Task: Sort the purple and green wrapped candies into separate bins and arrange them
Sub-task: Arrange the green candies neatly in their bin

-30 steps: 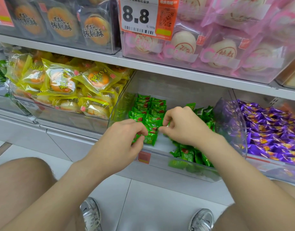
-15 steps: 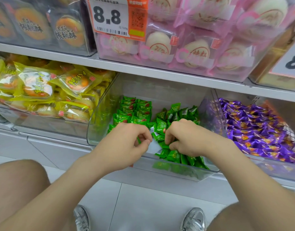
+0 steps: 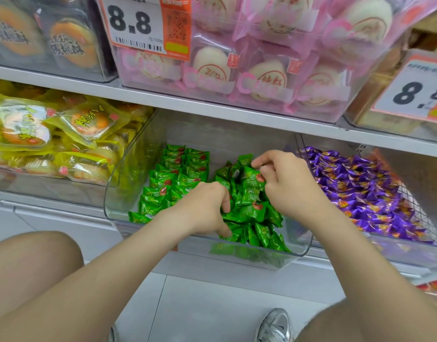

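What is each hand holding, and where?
Right hand pinches a green candy by its upper right corner; left hand rests in the loose green candies, hold unclear.

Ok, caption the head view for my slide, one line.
Left hand digs into the loose green candies, right hand pinches one green candy beside stacked rows; purple candies fill the next bin.

Bright, even store light is thrown down from above; shadows are barely seen. Sheen is picked up on the green candies (image 3: 178,174), purple candies (image 3: 360,183) and clear bin (image 3: 128,169) wall. Frame edges are stretched; the near knee (image 3: 27,267) is softened.
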Motion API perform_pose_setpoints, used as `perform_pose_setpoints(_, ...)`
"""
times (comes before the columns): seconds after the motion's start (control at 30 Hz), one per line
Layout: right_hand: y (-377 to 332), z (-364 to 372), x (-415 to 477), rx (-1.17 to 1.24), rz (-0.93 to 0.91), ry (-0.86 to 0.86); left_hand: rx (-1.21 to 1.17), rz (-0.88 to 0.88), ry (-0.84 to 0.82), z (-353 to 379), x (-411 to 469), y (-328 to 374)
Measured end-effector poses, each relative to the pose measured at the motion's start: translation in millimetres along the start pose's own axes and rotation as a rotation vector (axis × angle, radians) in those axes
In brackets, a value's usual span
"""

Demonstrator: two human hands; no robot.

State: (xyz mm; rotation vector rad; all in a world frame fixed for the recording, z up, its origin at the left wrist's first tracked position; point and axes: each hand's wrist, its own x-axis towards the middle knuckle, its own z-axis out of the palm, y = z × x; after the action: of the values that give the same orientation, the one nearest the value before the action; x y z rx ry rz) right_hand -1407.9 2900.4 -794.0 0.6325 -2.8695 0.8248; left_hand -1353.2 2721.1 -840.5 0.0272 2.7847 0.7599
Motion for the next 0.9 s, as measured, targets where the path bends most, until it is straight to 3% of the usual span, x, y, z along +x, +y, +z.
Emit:
perform_pose_setpoints(0.13,-1,-2,-4,0.134,0.05,-0.032,0.012,0.005,-0.03,4,4,2)
perform_pose_setpoints(0.3,-4,-5,-13,0.274,0.103,-0.05,-0.055,0.037,0.098,-9,-12,-4)
perform_pose_setpoints(0.47,-19,0,-21,0.532,0.152,-0.119,-0.447,0.038,0.365,-23,-40,-14)
perform_pose_setpoints(0.53,-26,6,-25,0.638,0.101,-0.154,-0.7,0.015,0.353,-27,-49,-14)
perform_pose_setpoints(0.6,-31,13,-27,0.645,0.003,-0.176,-0.797,0.031,0.32,-32,-56,-14)
perform_pose_setpoints(0.7,-40,23,-29,0.638,-0.098,-0.149,-0.738,0.105,0.359,-40,-66,-23)
perform_pose_setpoints(0.77,-46,26,-29,0.715,-0.065,-0.126,-0.687,0.151,0.413,-44,-73,-32)
perform_pose_setpoints(0.9,-54,22,-24,0.648,-0.102,-0.224,-0.49,0.175,0.549,-51,-84,-48)
